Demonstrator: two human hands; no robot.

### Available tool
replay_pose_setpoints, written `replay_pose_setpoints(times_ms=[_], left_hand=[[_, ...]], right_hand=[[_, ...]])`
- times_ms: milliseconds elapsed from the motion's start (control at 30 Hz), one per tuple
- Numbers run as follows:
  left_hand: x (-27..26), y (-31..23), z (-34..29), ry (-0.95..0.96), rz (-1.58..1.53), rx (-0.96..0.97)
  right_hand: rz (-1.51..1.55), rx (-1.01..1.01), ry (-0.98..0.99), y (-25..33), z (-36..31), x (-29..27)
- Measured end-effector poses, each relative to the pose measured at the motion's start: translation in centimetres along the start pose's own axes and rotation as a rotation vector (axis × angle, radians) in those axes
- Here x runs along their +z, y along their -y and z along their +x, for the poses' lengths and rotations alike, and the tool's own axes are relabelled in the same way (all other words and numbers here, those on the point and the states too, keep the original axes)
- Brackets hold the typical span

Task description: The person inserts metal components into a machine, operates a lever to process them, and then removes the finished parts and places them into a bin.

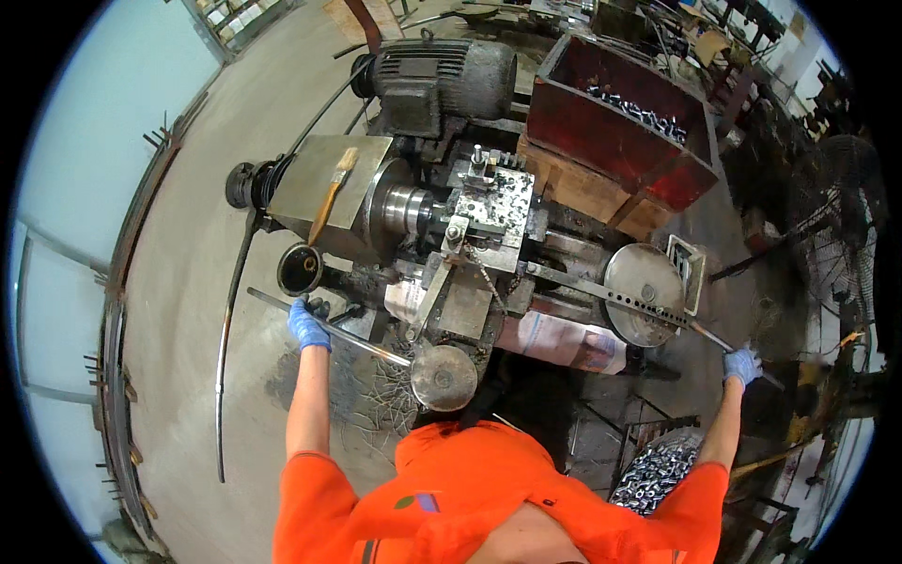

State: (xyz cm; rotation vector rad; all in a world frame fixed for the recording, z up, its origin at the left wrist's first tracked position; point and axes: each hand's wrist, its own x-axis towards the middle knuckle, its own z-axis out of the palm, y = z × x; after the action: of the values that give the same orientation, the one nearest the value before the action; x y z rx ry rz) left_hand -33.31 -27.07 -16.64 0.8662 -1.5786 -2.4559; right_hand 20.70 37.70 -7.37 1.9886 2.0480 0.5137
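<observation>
In front of me stands a small lathe-like machine, with a bright spindle chuck (406,209) facing a tool slide (498,202) strewn with metal chips. My left hand (308,322), in a blue glove, is closed around a metal lever rod (366,347) that ends beside a round steel disc (443,378). Far to the right, my right hand (742,365), gloved too, grips the outer end of a long lever (711,336). That lever joins a perforated flat bar (611,293), which crosses a larger round disc (645,268).
A paintbrush (331,197) lies on the headstock near a dark cup (301,270). Behind are an electric motor (423,80) and a red bin (601,132) of metal pieces. Shavings (390,399) litter the floor; small metal parts (658,475) are heaped by my right arm.
</observation>
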Motion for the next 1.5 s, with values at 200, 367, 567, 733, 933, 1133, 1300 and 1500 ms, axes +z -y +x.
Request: replay_pose_setpoints(times_ms=[200,367,567,733,933,1133,1300,1500], left_hand=[[-0.8,0.1,1.3,0.081,0.004,-0.054],[-1.0,0.3,1.7,0.0,-0.055,-0.073],[-0.8,0.3,1.2,0.113,-0.018,-0.059],[-0.8,-0.4,0.9,0.234,0.036,-0.136],[-2.4,-2.6,-1.0,0.411,0.108,-0.217],[-4.2,-2.6,2.2,0.494,-0.044,-0.201],[-11.1,1.3,9.4,0.331,0.133,-0.186],[-10.0,5.7,10.4,0.492,1.216,0.416]], right_hand=[[0.342,-0.398,-0.328,2.2,-0.5,4.1],[1.26,-0.451,0.039,3.8,-6.2,-3.1],[1.288,-1.229,0.532,16.7,-25.5,-18.3],[0.954,-1.346,0.259,26.2,-28.9,-18.6],[0.899,-1.151,0.016,18.2,-28.0,-18.8],[0.942,-0.782,-0.32,4.8,-28.3,-7.4],[0.45,-0.603,-0.129,-2.3,-32.4,8.6],[0.406,-0.392,0.766,-0.8,-35.3,16.7]])
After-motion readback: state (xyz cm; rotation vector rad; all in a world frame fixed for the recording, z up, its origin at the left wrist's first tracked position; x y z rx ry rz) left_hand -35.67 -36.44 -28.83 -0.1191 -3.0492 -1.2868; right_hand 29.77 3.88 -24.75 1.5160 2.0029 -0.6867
